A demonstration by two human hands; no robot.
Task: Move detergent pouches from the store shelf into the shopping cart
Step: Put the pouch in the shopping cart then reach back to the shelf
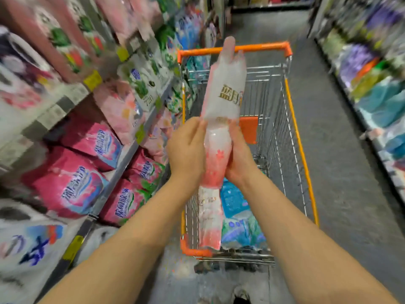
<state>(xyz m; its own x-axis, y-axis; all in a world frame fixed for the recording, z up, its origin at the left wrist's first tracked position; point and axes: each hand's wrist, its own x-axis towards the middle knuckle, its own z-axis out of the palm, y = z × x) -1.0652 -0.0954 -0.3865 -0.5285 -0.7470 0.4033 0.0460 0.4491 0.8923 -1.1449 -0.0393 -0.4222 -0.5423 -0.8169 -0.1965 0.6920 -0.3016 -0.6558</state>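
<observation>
Pouch [223, 95] is held over cart [303, 154], long side running 12 to 6; L hand [186, 148] is pressed flat at 9, R hand [240, 157] at 3, fingers hidden behind.

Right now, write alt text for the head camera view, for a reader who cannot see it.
A person's left hand and right hand hold a long white-and-pink detergent pouch between them above an orange-rimmed wire shopping cart. Blue pouches lie in the cart; pink pouches fill the store shelf to the left.

bare forearms [131, 249], bare left hand [186, 150], bare right hand [240, 160]
</observation>
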